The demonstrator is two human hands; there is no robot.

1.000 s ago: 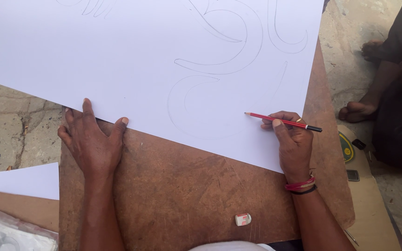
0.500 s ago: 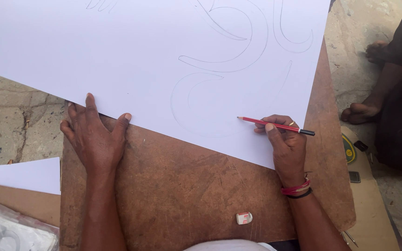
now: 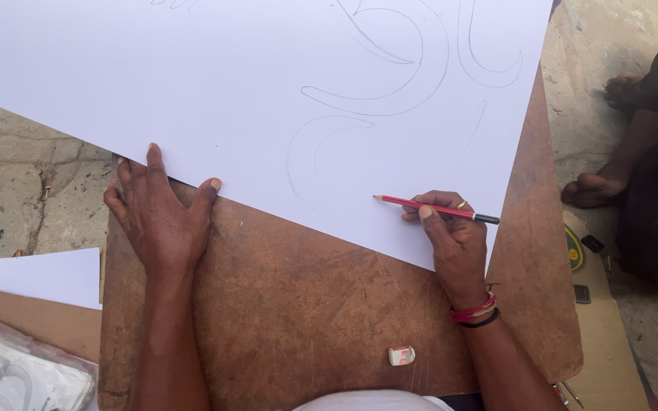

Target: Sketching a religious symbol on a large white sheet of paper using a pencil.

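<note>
red pencil (image 3: 436, 208) on white sheet (image 3: 192, 99)

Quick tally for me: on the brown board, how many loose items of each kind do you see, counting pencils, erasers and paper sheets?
Red pencil, held in the right hand: 1
White eraser: 1
Large white paper sheet, its edge touched by the left hand: 1
Total: 3
A second white sheet lies off the brown board, so it is not counted.
</note>
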